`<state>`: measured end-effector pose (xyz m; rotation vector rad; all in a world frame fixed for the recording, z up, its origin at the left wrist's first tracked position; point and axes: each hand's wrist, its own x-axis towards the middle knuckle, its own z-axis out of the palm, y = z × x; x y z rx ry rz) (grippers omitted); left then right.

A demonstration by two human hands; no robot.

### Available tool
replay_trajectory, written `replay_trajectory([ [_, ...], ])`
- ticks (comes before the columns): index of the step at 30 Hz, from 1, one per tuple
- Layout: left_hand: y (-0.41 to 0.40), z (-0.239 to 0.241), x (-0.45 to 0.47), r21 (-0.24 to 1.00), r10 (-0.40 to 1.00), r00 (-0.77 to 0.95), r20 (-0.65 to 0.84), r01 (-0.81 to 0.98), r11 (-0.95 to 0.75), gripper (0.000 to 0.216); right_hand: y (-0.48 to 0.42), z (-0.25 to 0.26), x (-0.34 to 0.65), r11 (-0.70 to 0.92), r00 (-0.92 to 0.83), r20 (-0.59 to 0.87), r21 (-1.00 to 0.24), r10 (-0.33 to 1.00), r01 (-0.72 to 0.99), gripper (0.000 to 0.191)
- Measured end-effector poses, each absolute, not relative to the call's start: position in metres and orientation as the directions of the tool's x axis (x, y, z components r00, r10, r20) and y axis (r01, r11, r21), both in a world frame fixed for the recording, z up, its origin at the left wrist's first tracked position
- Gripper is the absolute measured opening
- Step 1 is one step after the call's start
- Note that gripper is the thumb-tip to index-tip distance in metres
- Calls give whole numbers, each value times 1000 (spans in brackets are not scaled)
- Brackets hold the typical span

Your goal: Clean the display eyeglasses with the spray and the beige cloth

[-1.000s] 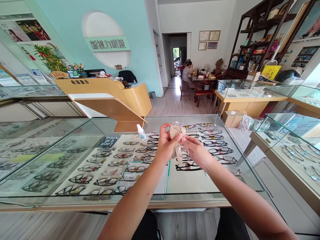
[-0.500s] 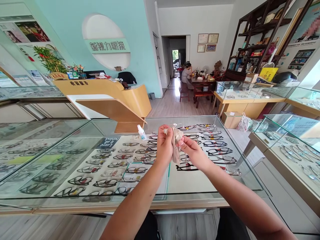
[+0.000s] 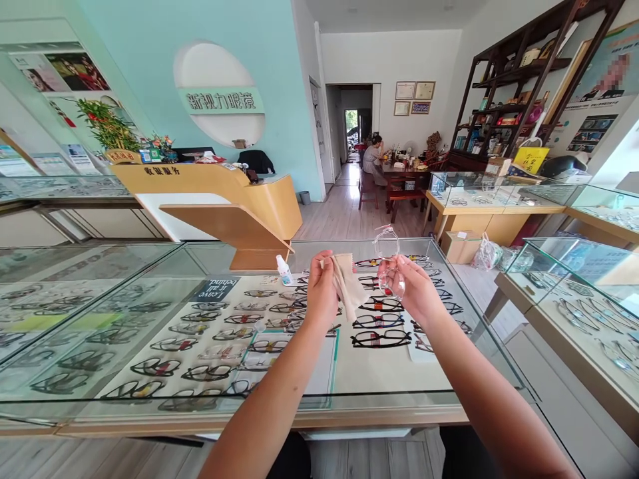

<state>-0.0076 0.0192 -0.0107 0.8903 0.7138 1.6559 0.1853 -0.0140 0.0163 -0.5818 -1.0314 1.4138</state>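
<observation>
My left hand [image 3: 322, 286] is closed on a beige cleaning cloth [image 3: 352, 283], which hangs loosely from the fingers. In my right hand [image 3: 414, 286] is a pair of clear-framed glasses [image 3: 387, 243], pinched near the middle and held up on end, one rim above the other. Cloth and glasses are apart. Both hands are above a glass display case [image 3: 384, 392] in which several rows of eyeglasses [image 3: 382, 339] lie. Left of my left hand, a small white spray bottle [image 3: 284, 271] stands on the glass top.
A slanted wooden stand [image 3: 229, 229] is at the case's far edge, before a yellow cash counter [image 3: 279, 203]. More display cases [image 3: 574, 293] stand on the right. A person [image 3: 373, 159] sits at a dark table [image 3: 404, 174] farther back.
My hands have drawn apart. The glasses, earlier mostly covered by the cloth between both hands, are now out to the right in my right hand; the cloth stays in my left.
</observation>
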Motion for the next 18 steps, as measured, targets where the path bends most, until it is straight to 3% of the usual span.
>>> replay_trajectory([
  [6,18,-10,-6,872,925,-215,315,-320,-371,42,-14,21,188,192,-123,290,-841,949,-505,37],
  [11,11,2,-3,882,948,-174,266,-354,-312,49,-29,16,187,290,-178,350,-910,920,-295,40],
  [15,-5,8,6,864,975,-99,200,-452,-223,53,-45,6,177,415,-174,407,-910,897,9,36],
  [18,-16,11,17,793,985,-44,166,-588,-160,50,-51,-4,165,536,-109,559,-695,822,478,28],
])
